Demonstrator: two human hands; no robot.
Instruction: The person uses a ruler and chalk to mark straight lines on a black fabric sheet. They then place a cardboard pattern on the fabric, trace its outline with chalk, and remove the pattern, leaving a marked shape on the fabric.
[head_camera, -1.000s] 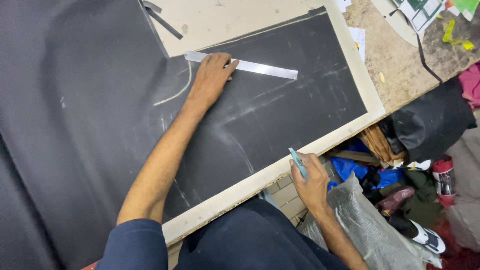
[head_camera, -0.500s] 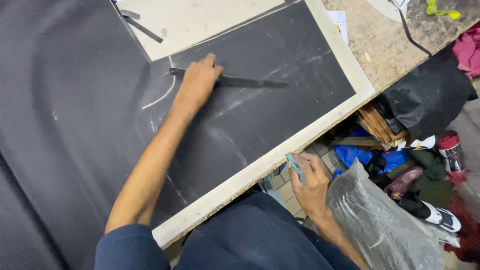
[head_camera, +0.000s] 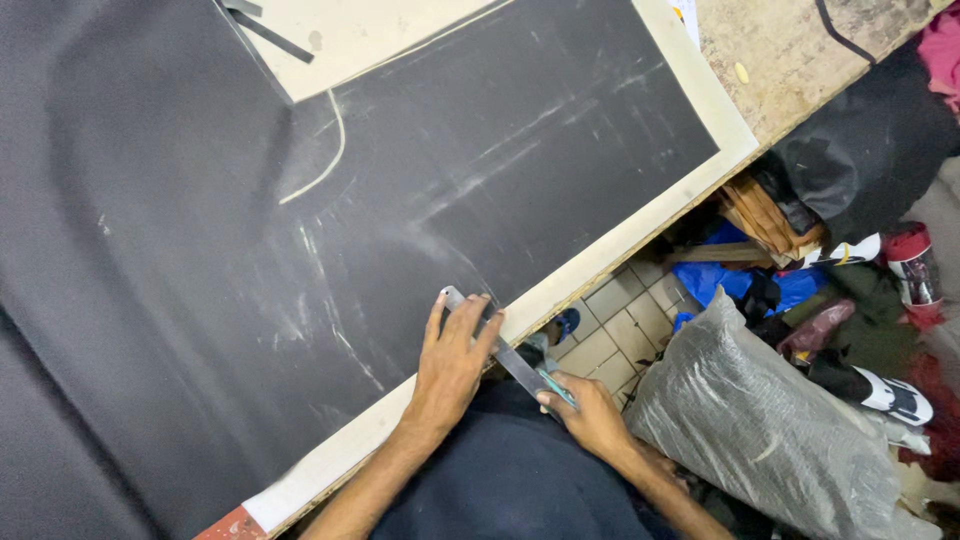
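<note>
Metal ruler at the worktop's near edge
Left hand (head_camera: 452, 362) presses fingers spread on the ruler (head_camera: 500, 350), lying diagonally toward the right hand (head_camera: 590, 415), fingers clamped on blue chalk (head_camera: 556, 388).

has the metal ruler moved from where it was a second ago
Yes. The metal ruler has come off the middle of the dark cloth, away from the curved chalk line, to the table's near edge, under the left hand.
</note>
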